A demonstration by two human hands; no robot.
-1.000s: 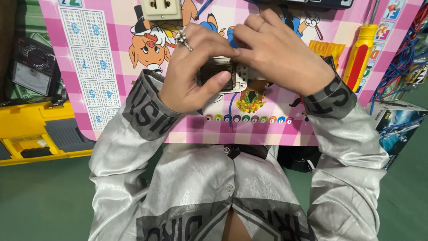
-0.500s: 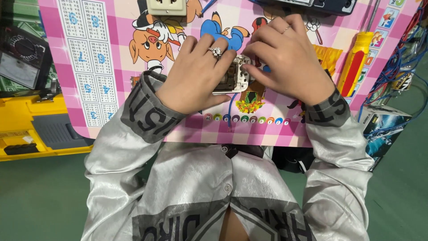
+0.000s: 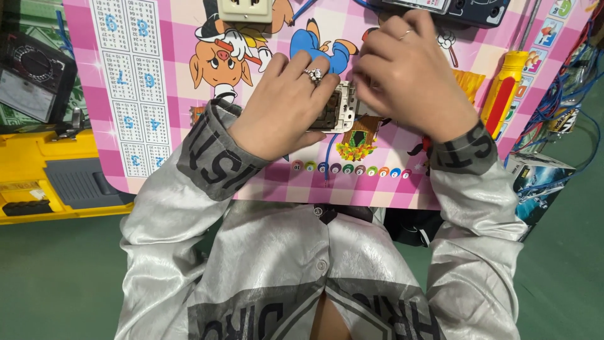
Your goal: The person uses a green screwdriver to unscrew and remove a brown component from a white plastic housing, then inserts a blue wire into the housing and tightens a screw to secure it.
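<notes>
My left hand (image 3: 286,104), with a ring on one finger, grips a small cream-coloured electrical switch module (image 3: 336,110) with a dark inside. It rests on a pink chequered children's table (image 3: 157,94) with cartoon animals. My right hand (image 3: 412,75) curls over the module's right side with its fingertips on it; what those fingertips pinch is hidden. A blue wire (image 3: 328,151) runs down from under the module.
A cream wall socket (image 3: 244,9) lies at the table's far edge, with a dark device (image 3: 478,9) to its right. A yellow and red screwdriver (image 3: 503,94) lies at the right. A yellow toolbox (image 3: 38,170) and a black multimeter (image 3: 31,75) sit left. Blue wires (image 3: 566,94) trail right.
Both hands have turned the module, and the left hand now lies palm-down over its left side. The view has shifted slightly.
</notes>
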